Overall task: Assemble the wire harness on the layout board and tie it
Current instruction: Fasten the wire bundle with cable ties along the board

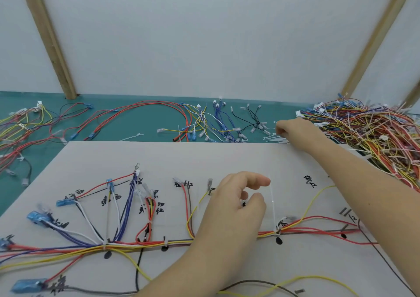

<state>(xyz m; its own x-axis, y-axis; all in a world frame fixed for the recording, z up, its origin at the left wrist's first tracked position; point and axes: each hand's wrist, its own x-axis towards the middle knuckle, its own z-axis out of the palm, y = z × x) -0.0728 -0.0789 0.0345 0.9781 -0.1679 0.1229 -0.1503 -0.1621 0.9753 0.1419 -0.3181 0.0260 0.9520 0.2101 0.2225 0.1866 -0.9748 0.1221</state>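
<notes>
While wires already lie routed on the layout board [227, 158], the main trunk [177, 242] carries approx. 3 white ties, incl. one w/ an untrimmed tail [272, 203]. Left hand [236, 206] hovers loosely curled, holding nothing; right hand [293, 129] reaches into the loose ties [272, 137] (grasp can't be told), so more tying remains, I judge.

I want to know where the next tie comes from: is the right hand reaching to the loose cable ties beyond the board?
Yes, the right hand is at the loose cable ties beyond the layout board.
</notes>
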